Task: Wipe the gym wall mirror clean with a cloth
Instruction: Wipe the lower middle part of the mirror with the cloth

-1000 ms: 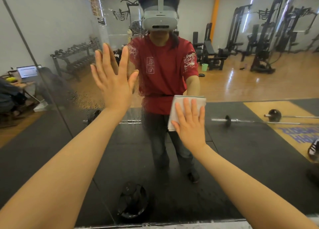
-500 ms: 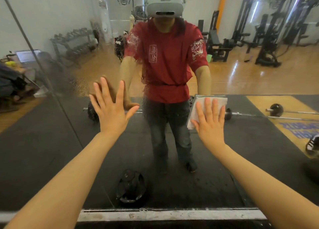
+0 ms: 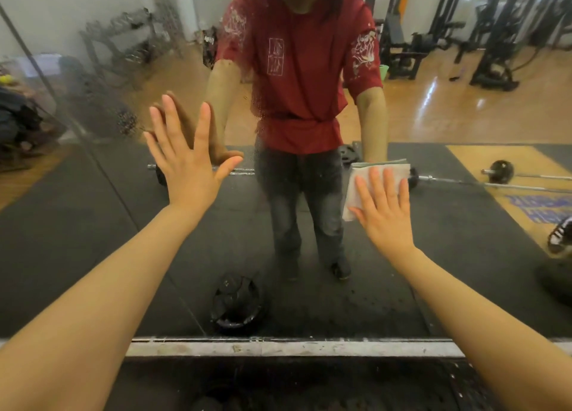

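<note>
The gym wall mirror (image 3: pixel 448 256) fills the view and reflects a person in a red shirt. My right hand (image 3: pixel 385 212) lies flat with straight fingers on a folded white cloth (image 3: pixel 359 181), pressing it against the glass at mid height, right of centre. My left hand (image 3: pixel 188 160) rests open and flat on the glass to the left, fingers spread. Small droplets and a hazy film cover the glass left of centre, around and above my left hand.
The mirror's white bottom frame (image 3: pixel 294 347) runs across low in view, with dark rubber floor below it. Reflected in the glass are a weight plate (image 3: pixel 236 302), a barbell (image 3: pixel 464 181), a dumbbell rack and gym machines.
Both hands have slid down the glass as my view tilted down. The right hand took the cloth down and to the right. The mirror's bottom frame is now well in view.
</note>
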### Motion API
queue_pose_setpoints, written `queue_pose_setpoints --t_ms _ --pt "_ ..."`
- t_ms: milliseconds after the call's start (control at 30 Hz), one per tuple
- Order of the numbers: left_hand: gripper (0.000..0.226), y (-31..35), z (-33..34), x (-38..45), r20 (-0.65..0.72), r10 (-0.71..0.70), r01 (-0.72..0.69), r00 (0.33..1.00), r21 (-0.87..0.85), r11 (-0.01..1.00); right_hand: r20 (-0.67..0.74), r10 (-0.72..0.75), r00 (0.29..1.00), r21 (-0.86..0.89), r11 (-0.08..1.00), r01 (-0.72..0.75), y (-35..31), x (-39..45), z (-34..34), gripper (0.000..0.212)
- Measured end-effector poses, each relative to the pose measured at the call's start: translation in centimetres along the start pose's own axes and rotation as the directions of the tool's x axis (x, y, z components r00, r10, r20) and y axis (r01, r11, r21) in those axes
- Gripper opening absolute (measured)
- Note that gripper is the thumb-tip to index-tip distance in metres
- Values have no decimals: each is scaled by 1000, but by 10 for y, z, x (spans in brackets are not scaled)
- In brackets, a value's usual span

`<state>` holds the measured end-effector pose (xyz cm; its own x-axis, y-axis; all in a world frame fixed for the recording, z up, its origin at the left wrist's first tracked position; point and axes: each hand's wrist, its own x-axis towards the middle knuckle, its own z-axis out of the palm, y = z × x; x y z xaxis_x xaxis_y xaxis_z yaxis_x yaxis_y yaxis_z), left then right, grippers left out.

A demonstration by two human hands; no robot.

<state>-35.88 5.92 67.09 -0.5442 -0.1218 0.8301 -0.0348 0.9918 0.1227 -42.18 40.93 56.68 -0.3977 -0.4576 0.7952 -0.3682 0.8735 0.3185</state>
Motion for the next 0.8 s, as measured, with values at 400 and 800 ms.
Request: queue_pose_setpoints --t_ms 400,800 --pt "88 0 3 1 -22 -2 1 1000 -16 1000 26 14 1000 59 998 -15 -63 16 13 71" --pt "89 1 4 1 -13 -16 15 1000 -39 999 39 -33 999 -33 999 34 -43 -25 24 109"
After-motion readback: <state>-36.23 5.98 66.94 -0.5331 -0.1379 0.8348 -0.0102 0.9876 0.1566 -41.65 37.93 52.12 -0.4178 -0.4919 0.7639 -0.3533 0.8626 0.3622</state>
